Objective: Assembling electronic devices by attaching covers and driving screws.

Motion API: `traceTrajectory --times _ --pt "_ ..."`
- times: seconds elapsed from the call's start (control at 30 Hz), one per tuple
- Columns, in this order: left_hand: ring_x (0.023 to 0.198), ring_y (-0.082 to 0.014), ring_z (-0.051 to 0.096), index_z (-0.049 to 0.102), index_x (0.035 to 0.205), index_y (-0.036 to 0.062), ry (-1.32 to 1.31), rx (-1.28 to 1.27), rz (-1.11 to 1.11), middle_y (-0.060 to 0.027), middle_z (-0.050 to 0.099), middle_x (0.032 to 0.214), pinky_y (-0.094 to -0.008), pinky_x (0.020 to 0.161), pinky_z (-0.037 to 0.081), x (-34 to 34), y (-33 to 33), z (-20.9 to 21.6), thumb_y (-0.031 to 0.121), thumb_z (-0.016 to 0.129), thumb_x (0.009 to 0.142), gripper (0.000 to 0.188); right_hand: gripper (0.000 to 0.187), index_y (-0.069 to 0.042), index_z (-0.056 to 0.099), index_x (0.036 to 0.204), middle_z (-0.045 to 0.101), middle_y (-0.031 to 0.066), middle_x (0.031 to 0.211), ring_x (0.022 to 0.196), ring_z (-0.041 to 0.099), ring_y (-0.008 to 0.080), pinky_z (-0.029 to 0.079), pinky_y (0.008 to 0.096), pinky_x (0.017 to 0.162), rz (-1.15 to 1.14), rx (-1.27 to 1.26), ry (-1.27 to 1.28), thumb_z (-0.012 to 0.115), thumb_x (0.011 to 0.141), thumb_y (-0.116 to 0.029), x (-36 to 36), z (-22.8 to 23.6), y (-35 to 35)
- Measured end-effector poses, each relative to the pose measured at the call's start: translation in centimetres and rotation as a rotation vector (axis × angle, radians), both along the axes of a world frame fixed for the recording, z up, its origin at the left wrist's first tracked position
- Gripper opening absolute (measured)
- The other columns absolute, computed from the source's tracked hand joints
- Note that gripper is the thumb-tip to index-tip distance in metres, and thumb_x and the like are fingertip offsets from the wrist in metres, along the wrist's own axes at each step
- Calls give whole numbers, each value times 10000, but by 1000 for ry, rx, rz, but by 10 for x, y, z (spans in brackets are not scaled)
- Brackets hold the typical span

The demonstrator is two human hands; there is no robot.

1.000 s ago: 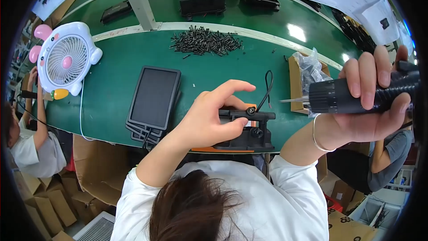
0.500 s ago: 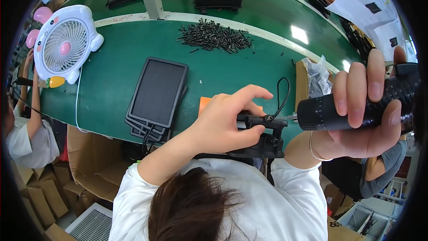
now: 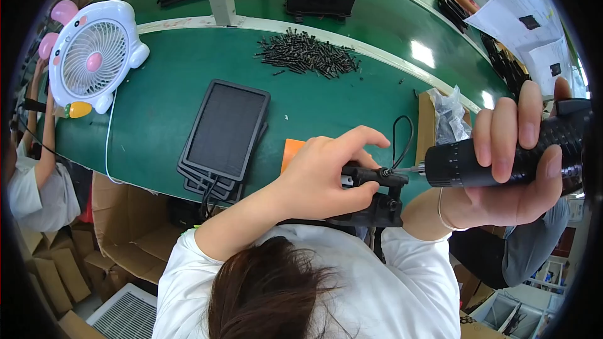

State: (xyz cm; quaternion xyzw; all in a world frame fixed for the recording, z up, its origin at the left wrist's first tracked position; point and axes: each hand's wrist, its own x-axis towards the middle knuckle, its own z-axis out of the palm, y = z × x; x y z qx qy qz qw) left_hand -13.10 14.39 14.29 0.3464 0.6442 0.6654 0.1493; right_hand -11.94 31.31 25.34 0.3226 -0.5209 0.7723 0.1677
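My left hand [image 3: 319, 174] grips a black plastic bracket-like part [image 3: 375, 212] just above the table's near edge, thumb and fingers closed around its upper bar. A thin black cable [image 3: 411, 130] loops up from the bar. In my right hand [image 3: 502, 203] is a black electric screwdriver [image 3: 457, 164], lying nearly level and pointing left. Its metal bit [image 3: 411, 169] reaches the right end of the bar, beside the cable; whether it sits in a screw is too small to tell. An orange piece [image 3: 293, 150] lies partly hidden behind my left hand.
Left of my hand lies a stack of black flat panels [image 3: 225, 129] with cables. Many small black parts [image 3: 308, 53] are heaped farther back. A white fan [image 3: 94, 56] stands at left, and a carton with clear plastic [image 3: 449, 116] at right. A person [image 3: 41, 182] sits at far left.
The view has shifted slightly, moving the scene a little to the right. More of the screwdriver bit shows beside the bar. Both hands keep their holds.
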Motion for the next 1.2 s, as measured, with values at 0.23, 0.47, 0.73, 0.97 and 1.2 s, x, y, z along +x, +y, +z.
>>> traceTrajectory --times 0.23,0.47,0.73,0.97,1.2 --pt "744 -178 651 491 1104 24 -13 -22 8 -79 679 843 -253 701 475 0 -1 1 31 624 655 469 526 39 269 1260 388 91 813 543 451 117 430 246 494 206 105 35 516 816 -96 -12 0 1" --pt "713 -183 646 489 1085 24 -12 -40 39 -78 678 832 -255 661 473 3 -3 2 42 642 660 452 492 16 286 1176 412 80 775 488 460 105 429 241 493 275 132 -71 557 769 -38 -19 2 -7" --pt "760 -213 647 455 1123 19 -49 28 6 -112 665 833 -276 689 480 3 1 -3 31 632 671 486 516 -6 323 1167 473 34 688 447 508 80 456 200 432 293 116 -81 598 733 -59 -25 -2 -13" --pt "739 -253 633 462 1090 34 -51 26 15 -117 659 822 -302 663 469 4 3 -3 52 623 663 457 520 -19 339 1167 475 26 693 445 505 72 453 195 440 206 128 -103 614 727 -61 -20 -6 -10" --pt "697 -256 630 473 975 37 30 35 77 -111 658 784 -307 617 469 5 4 -7 82 637 649 367 457 -60 333 1206 437 65 751 500 467 118 422 278 490 -35 -16 -105 563 813 -100 1 -12 -5"
